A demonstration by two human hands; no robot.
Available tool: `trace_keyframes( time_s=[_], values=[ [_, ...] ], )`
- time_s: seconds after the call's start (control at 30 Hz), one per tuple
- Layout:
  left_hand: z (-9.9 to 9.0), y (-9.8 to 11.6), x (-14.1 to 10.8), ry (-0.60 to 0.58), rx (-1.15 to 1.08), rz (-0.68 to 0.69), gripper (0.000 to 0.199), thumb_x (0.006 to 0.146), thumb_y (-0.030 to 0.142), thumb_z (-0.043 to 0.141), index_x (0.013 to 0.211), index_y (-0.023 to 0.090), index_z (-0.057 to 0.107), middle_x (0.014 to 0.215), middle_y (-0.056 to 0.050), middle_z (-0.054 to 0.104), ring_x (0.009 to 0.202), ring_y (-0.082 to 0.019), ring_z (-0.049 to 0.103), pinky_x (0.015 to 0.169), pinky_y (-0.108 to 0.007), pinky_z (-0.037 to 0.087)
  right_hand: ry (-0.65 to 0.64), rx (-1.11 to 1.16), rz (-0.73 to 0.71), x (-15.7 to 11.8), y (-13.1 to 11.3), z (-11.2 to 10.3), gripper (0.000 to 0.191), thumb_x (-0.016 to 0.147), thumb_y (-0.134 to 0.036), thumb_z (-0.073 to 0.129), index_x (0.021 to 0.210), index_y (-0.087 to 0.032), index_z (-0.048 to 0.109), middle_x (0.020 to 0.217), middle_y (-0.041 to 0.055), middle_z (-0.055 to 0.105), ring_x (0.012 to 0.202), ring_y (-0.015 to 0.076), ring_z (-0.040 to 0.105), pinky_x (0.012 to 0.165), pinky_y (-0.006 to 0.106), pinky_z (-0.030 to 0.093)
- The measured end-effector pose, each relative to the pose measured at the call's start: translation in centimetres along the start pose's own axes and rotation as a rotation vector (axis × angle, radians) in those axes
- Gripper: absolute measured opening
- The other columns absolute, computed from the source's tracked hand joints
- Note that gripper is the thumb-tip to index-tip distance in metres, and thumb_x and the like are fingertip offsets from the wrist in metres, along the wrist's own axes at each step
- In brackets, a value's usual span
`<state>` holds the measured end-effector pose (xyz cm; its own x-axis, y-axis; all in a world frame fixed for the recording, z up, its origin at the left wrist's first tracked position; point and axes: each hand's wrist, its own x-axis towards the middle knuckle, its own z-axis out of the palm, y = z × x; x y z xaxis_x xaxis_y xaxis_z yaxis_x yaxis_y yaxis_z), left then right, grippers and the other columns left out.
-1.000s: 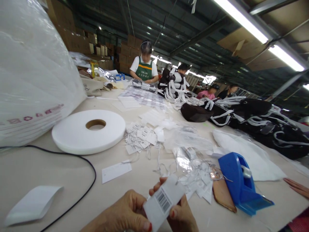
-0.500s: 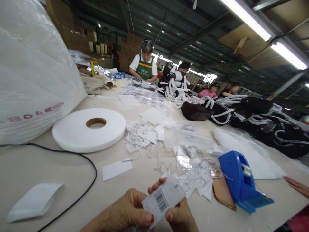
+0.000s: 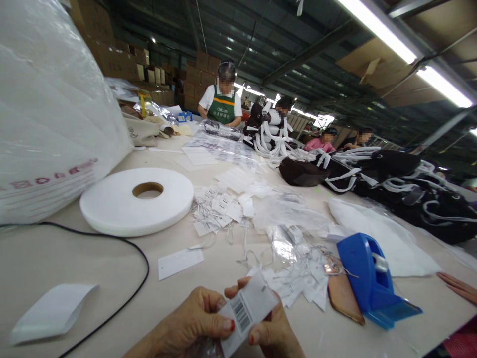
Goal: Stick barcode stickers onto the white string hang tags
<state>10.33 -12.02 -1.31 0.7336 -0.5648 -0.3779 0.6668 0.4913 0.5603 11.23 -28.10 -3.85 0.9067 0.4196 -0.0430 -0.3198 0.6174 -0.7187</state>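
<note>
A white tag with a barcode (image 3: 243,312) is held between my two hands at the bottom centre. My left hand (image 3: 197,320) pinches its left edge with thumb and fingers. On the tag's right side, my right hand (image 3: 274,328) grips with the thumb in front and fingers behind. Clear plastic shows below the tag, near my left hand. Past my hands lie a pile of white tags with strings (image 3: 307,278) and another tag pile (image 3: 219,209). A single blank tag (image 3: 180,261) rests to the left.
A large white tape roll (image 3: 112,204) lies left, beside a black cable (image 3: 147,263). On the right are a blue tape dispenser (image 3: 367,278), a brown piece (image 3: 345,298) and black bags with white straps (image 3: 395,174). Co-workers are at the far side; another person's fingers (image 3: 458,287) show at right.
Both hands and the barcode tag have shifted slightly left. The aproned co-worker's hands have moved a little. The objects on the table look unchanged.
</note>
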Motion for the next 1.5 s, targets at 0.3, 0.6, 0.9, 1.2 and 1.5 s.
trace_keyframes(
  time_s=[0.3, 0.6, 0.9, 1.2, 1.5],
  values=[
    [-0.2, 0.0, 0.0, -0.117, 0.072, -0.050, 0.034, 0.045, 0.029, 0.084, 0.066, 0.004, 0.072, 0.058, -0.006, 0.063, 0.047, -0.011, 0.055, 0.044, -0.019, 0.035, -0.010, 0.008, 0.070, -0.2, -0.8, 0.4, 0.062, 0.037, -0.019, 0.089, 0.095, -0.021, 0.068, 0.091, 0.0058, 0.073, 0.079, 0.0210, 0.068, 0.068, 0.028, 0.053],
    [-0.9, -0.6, 0.4, -0.169, 0.062, -0.070, 0.044, 0.045, 0.035, 0.085, 0.072, 0.002, 0.073, 0.062, -0.009, 0.065, 0.054, -0.013, 0.057, 0.049, -0.019, 0.036, -0.044, 0.020, 0.096, -0.3, -0.7, 0.8, 0.062, 0.036, -0.019, 0.089, 0.094, -0.021, 0.068, 0.093, 0.0037, 0.072, 0.083, 0.0228, 0.068, 0.072, 0.030, 0.052],
    [-0.1, 0.2, -0.2, -0.030, 0.134, -0.013, 0.034, 0.050, 0.037, 0.083, 0.063, 0.007, 0.072, 0.055, -0.007, 0.065, 0.048, -0.012, 0.054, 0.049, -0.021, 0.038, 0.031, -0.159, 0.099, -0.6, -1.5, 0.7, 0.063, 0.043, -0.028, 0.087, 0.102, -0.020, 0.066, 0.100, 0.0071, 0.070, 0.088, 0.0233, 0.065, 0.074, 0.031, 0.049],
    [-0.8, -0.9, 0.9, 0.192, 0.175, 0.200, 0.033, 0.053, 0.040, 0.081, 0.058, 0.011, 0.068, 0.050, 0.000, 0.057, 0.052, -0.012, 0.048, 0.055, -0.023, 0.037, 0.283, -0.616, -0.172, -1.3, 1.0, 1.7, 0.027, 0.065, -0.036, 0.074, 0.084, -0.018, 0.069, 0.075, 0.0051, 0.070, 0.066, 0.0179, 0.059, 0.064, 0.029, 0.047],
    [-0.4, 0.3, 0.4, 0.254, 0.196, 0.274, 0.034, 0.055, 0.038, 0.080, 0.068, 0.011, 0.064, 0.059, -0.002, 0.063, 0.056, -0.013, 0.054, 0.058, -0.024, 0.039, 0.356, -0.329, -0.081, 0.2, 1.2, 3.1, 0.023, 0.056, -0.033, 0.082, 0.070, -0.017, 0.071, 0.058, 0.0008, 0.068, 0.051, 0.0121, 0.057, 0.051, 0.023, 0.047]
  ],
)
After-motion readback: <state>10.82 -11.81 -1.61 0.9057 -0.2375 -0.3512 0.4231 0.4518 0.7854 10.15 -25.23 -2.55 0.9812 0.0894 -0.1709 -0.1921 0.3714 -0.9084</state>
